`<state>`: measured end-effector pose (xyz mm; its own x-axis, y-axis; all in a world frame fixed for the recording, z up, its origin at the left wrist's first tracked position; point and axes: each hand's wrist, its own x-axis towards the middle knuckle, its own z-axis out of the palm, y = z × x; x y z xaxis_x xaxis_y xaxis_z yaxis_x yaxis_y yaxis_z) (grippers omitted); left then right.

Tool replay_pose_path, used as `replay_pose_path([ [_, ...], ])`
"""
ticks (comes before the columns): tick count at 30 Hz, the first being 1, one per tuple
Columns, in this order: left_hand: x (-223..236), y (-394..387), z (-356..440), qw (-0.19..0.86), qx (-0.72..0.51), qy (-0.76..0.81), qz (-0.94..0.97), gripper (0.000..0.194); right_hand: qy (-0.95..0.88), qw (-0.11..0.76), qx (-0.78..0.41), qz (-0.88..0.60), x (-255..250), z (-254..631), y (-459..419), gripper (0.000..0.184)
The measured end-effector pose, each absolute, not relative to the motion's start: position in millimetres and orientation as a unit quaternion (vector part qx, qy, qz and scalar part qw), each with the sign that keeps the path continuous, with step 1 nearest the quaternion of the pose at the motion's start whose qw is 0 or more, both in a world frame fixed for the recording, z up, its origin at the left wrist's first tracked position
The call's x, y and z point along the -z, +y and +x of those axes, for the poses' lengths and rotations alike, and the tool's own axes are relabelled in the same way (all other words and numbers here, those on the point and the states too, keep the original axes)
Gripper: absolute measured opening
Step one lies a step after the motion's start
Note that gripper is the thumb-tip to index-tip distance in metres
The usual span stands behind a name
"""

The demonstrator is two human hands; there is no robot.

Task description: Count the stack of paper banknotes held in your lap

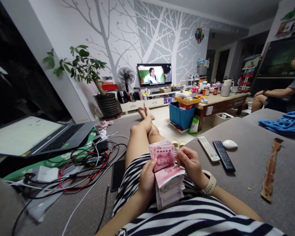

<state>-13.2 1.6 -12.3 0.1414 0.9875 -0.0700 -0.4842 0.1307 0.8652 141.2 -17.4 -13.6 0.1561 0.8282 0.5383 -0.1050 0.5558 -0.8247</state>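
Head view: a laptop (71, 134) lies toward the left edge of the grey sofa (248, 170), cables (100, 157) beside it. Over the lap, the left hand (147, 175) grips pink banknotes (165, 160): some stand raised, a thicker part lies folded below. How many are in either part cannot be told. The right hand (190, 162), fingers curled, is at their right edge; whether it pinches one is unclear. Farther right lie two remotes (208, 149) and a white mouse (230, 144).
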Motion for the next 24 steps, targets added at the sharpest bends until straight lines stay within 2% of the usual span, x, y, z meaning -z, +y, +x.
replay_pose_path([
  [5, 9, -2, -14, 0.677, -0.527, 0.355, 0.372, 0.031, -0.521, 0.692, -0.322, -0.382, 13, 140, -9, 0.039],
  [13, 22, 4, -14, 0.69, -0.515, 0.336, 0.382, 0.028, -0.546, 0.67, -0.316, -0.392, 21, 140, -6, 0.043],
  [24, 30, 11, -14, 0.622, -0.556, 0.405, 0.374, 0.02, -0.551, 0.672, -0.315, -0.382, 19, 140, -10, 0.045],
])
